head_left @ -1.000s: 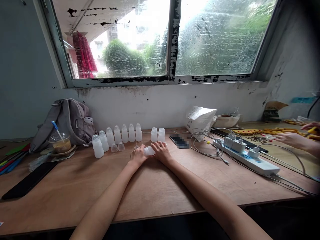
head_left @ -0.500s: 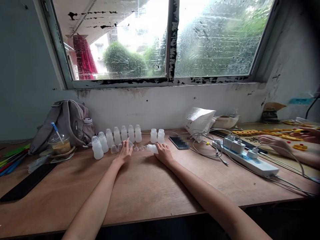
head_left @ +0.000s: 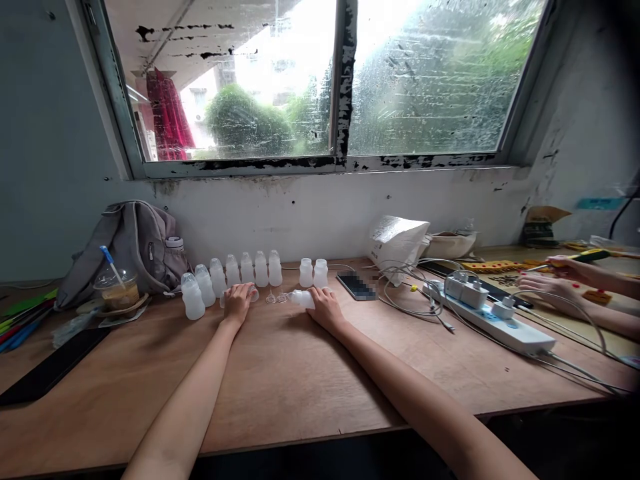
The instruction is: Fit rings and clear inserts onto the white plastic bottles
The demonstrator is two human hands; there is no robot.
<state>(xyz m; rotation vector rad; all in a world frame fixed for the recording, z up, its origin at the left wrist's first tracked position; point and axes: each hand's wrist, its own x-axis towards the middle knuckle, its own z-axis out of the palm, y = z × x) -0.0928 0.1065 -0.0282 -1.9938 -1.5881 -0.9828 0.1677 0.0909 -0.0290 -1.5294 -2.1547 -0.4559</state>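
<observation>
My right hand [head_left: 326,307] is closed round a small frosted baby bottle [head_left: 302,299], which lies on its side with its narrow tip towards the left. My left hand [head_left: 237,303] curls over a clear bottle cap [head_left: 254,293], whose round rim shows at the fingertips. Other clear caps near that hand are mostly hidden by it. Between the hands, small clear teats [head_left: 271,299] rest on the table. Behind stands a row of several frosted bottles with clear caps [head_left: 193,297]. Two bottles without caps [head_left: 306,273] stand further right.
Right of my hands lie a phone [head_left: 356,285], tangled cables [head_left: 413,300] and a power strip [head_left: 495,320]. A drink cup [head_left: 117,290] and a backpack [head_left: 133,247] are at left. At far right, a co-worker's hands [head_left: 550,287] hold a screwdriver [head_left: 575,259].
My left hand has left the bottle and moved left to the clear caps, its fingers now curled round one. My right hand stays on the lying bottle.
</observation>
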